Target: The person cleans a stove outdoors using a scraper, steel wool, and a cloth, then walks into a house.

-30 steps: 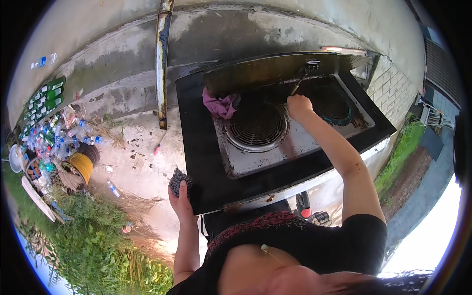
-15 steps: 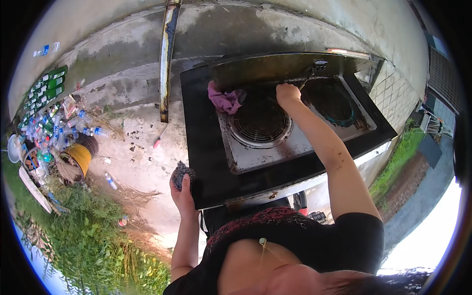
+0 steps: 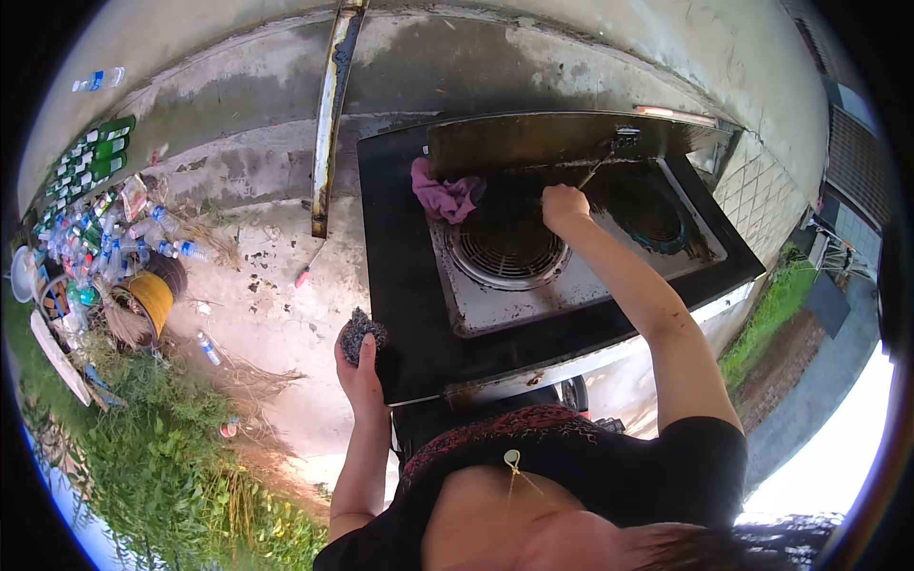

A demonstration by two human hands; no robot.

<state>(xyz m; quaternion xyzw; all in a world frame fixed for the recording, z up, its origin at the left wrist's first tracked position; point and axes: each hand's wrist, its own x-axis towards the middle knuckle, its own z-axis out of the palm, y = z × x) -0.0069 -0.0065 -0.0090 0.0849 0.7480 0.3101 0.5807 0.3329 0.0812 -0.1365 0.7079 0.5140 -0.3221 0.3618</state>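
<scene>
Slim tool over the rear of the black appliance, between the round grille and the dark recess, slanting towards the rear panel; tip contact cannot be told; judged good practice: low, steady angle, short light strokes, wrist clear of the grille ribs; right hand clenched round the tool's near end, fingers fully curled; left hand half curled, grasping the grey scouring pad beside the appliance's left edge, thumb laid over it; purple cloth at the grille's rear left; red-handled tool on the ground, well apart
</scene>
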